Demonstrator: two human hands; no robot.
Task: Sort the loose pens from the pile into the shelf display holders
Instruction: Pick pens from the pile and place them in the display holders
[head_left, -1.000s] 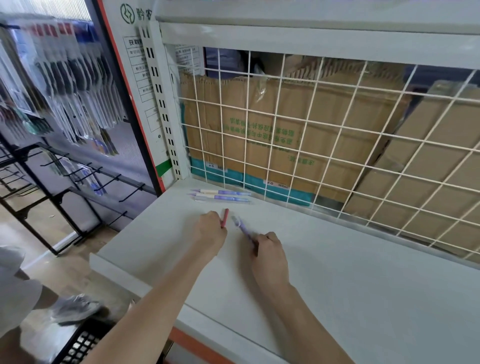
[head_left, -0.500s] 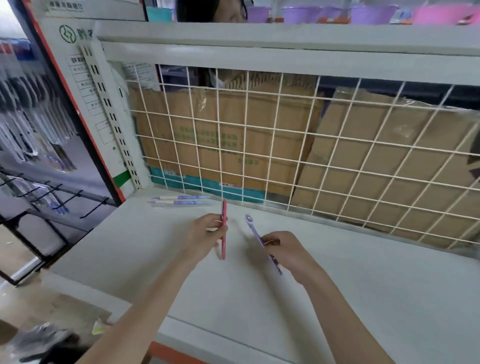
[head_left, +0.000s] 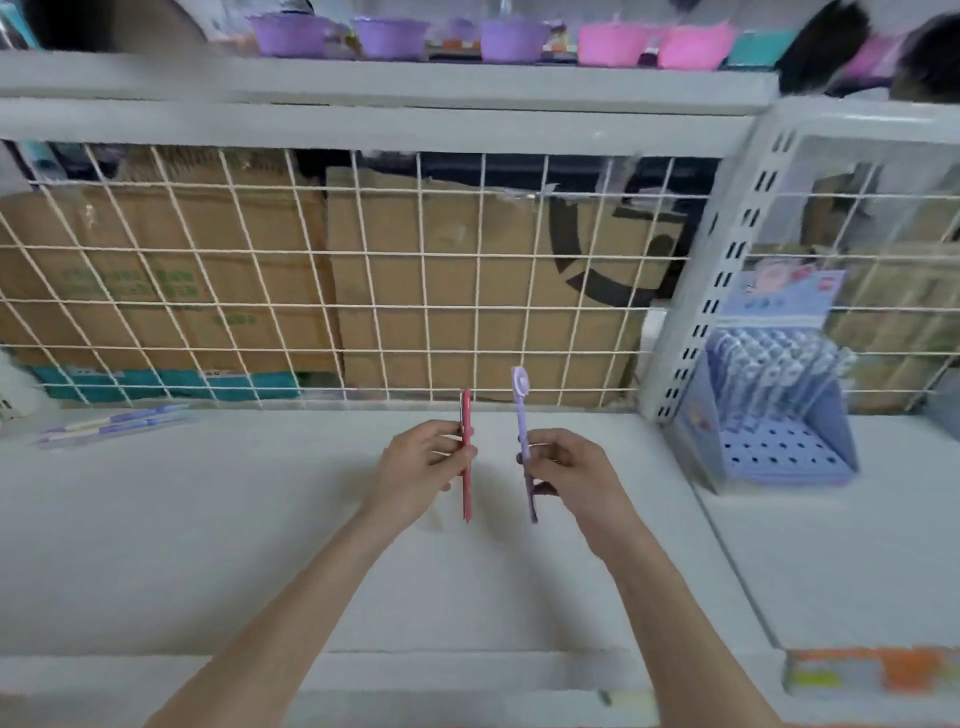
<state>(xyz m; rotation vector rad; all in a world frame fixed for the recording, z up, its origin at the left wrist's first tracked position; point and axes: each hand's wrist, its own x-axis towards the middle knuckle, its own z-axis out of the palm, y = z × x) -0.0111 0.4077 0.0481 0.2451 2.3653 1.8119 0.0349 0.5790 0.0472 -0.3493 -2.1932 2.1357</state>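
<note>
A: Change noted? Both pens, gripped on the shelf a second ago, are now lifted.

B: Red pen is pinched upright by left hand, purple pen by right hand. Blue display holder is now seen, rightward; sorting can proceed.

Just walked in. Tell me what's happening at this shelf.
A person is sorting pens. The left hand holds a red pen upright, and the right hand holds a purple pen with a round top, both above the white shelf. A few loose pens lie at the far left. A blue display holder, partly filled, stands to the right. Neither held pen is in it yet.
</note>
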